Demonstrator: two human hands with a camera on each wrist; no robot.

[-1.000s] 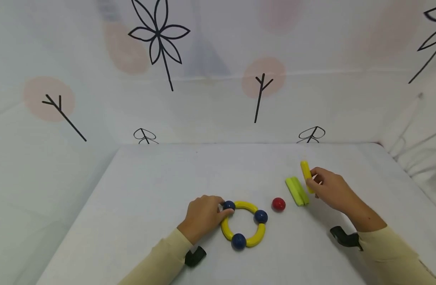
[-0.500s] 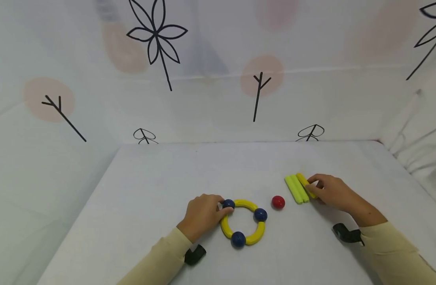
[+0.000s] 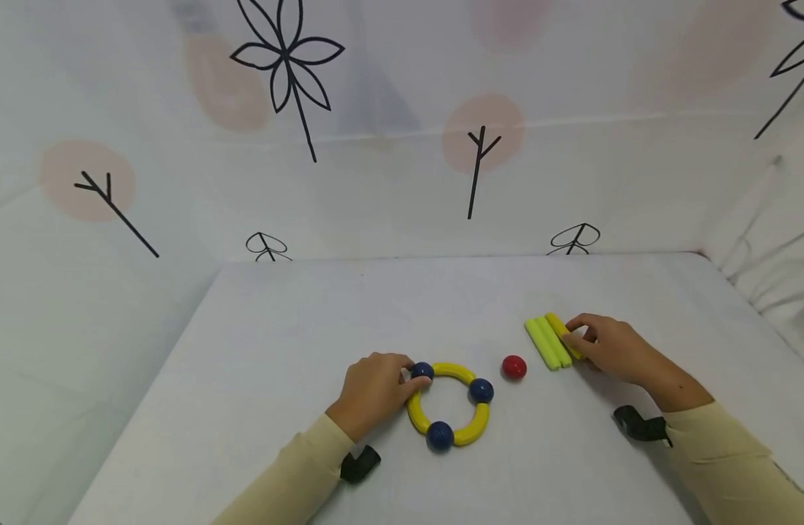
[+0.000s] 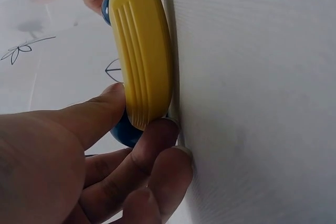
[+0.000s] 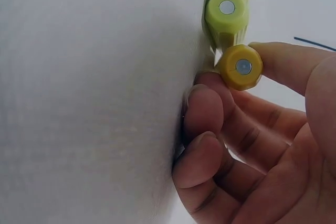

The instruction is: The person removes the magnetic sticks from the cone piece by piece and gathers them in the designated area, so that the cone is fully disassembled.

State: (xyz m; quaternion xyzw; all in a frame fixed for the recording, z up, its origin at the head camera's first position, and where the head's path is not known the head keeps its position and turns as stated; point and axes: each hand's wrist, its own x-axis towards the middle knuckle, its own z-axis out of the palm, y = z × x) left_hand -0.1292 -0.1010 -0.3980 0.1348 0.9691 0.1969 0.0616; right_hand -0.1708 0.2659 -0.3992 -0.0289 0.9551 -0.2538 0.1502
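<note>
A ring of yellow curved magnetic rods [image 3: 474, 426] joined by blue balls [image 3: 440, 436] lies flat on the table. At its upper left, my left hand [image 3: 374, 390] pinches it where a curved rod meets a ball; the left wrist view shows thumb and finger about the end of that yellow curved rod [image 4: 144, 51]. Farther right, my right hand [image 3: 617, 350] pinches a straight yellow magnetic rod [image 5: 243, 66] between thumb and fingers. This rod lies alongside two light green rods [image 3: 545, 341], and a round metal disc shows in its end.
A red ball [image 3: 514, 367] rests between the ring and the green rods. The white table [image 3: 323, 313] meets a patterned white cloth wall at the back. Dark wrist-worn pieces [image 3: 360, 465] stick out under both sleeves.
My right hand has lowered the straight yellow rod from upright beside the green rods to lying next to them. The left hand keeps its place on the ring.
</note>
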